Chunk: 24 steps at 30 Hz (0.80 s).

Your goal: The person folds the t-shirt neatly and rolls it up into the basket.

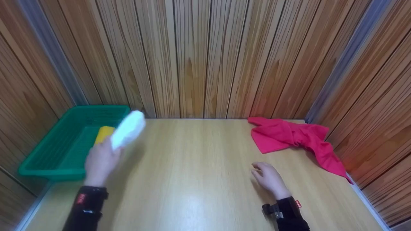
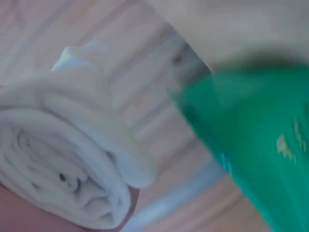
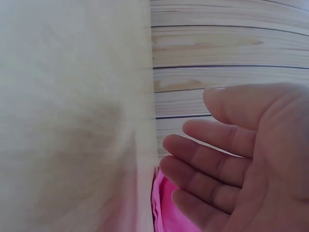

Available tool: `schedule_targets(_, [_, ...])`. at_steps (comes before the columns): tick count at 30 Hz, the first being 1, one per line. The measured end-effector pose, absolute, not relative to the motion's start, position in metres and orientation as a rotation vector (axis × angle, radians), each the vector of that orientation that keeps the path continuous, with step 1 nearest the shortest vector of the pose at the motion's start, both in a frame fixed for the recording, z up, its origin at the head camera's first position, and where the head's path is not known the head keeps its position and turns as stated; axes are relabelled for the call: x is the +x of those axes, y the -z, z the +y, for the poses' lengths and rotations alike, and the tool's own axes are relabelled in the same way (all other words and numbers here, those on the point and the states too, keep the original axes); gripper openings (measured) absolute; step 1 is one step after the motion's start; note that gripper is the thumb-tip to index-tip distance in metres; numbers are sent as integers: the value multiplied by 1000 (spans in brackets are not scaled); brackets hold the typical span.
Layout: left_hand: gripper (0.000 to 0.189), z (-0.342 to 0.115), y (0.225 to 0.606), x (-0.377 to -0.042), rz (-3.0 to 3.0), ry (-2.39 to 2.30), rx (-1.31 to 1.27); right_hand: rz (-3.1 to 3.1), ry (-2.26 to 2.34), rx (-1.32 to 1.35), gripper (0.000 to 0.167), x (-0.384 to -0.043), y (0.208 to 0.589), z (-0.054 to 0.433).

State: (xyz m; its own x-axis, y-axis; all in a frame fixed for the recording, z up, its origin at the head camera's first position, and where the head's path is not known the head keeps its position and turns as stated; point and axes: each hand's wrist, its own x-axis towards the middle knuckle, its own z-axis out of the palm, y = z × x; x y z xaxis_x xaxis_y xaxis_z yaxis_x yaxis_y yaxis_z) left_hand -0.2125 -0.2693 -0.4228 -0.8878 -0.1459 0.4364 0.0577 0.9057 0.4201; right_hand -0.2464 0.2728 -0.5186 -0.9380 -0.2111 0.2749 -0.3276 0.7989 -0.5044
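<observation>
My left hand (image 1: 102, 160) grips a rolled white cloth (image 1: 129, 129) beside the right rim of a green basket (image 1: 53, 173). In the left wrist view the spiral end of the white roll (image 2: 63, 164) fills the lower left, and the basket's green wall (image 2: 256, 135) shows at the right. Inside the basket lies a yellow roll (image 1: 104, 133), partly hidden behind the hand. Over the table at the right, my right hand (image 1: 269, 178) holds nothing, its fingers relaxed and slightly bent. A crumpled red cloth (image 1: 295, 134) lies just beyond it.
The light wood table (image 1: 192, 166) runs between both hands. Wood-panelled walls (image 1: 192, 57) enclose it at the back and on both sides. The basket stands in the back left corner, and the red cloth reaches the right wall.
</observation>
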Motion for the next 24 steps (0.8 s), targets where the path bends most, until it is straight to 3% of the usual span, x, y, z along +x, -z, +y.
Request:
schedule_targets(7, [53,-319,407,-228,-2709,615,398,-2803,-812,406,27,-247,519,276])
schedule_targets(15, [76,-342,410,-246,-2767,735,702,-2808,-811,407,27,-247,520,275])
schedule_targets(24, [64,-357,428,-251,-2788,725,712,-2797,-798,430,25,-246,521,274])
